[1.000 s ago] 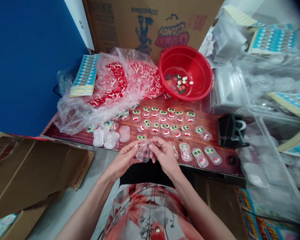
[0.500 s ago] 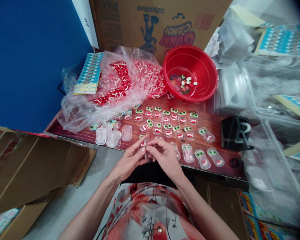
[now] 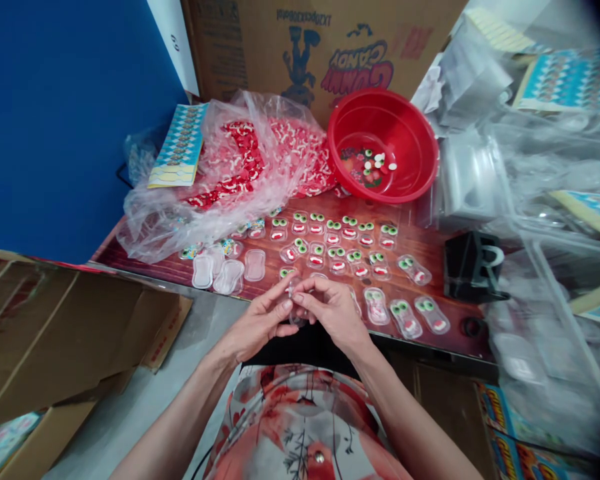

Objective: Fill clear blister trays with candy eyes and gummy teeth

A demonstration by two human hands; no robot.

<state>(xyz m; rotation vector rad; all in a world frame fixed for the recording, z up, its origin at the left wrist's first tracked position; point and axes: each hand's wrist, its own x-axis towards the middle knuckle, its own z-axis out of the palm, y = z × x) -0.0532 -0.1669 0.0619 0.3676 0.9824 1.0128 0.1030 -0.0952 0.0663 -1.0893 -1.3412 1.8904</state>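
Between both hands, at the table's front edge, is a small clear plastic blister case [image 3: 294,312], partly hidden by the fingers. My left hand [image 3: 263,317] pinches it from the left, and my right hand [image 3: 333,310] grips it from the right with thumb and fingers. What lies inside the case cannot be made out. Beyond the hands, rows of clear cases with green-eyed candies and red-lipped mouths [image 3: 337,261] lie on the brown wooden table [image 3: 160,270]. Several plain clear cases [image 3: 229,277] lie to the left of my left hand.
A clear bag of red and white candies [image 3: 240,157] lies at the back, with a printed card sheet [image 3: 179,145] on it. Beside it stands a red basin [image 3: 410,137] holding a few pieces. A black tape dispenser [image 3: 467,267] and clear plastic packaging [image 3: 530,287] are at right.
The case between my fingers has tilted slightly, showing more of its clear face. My left fingers have shifted a little; both hands stay in nearly the same place.
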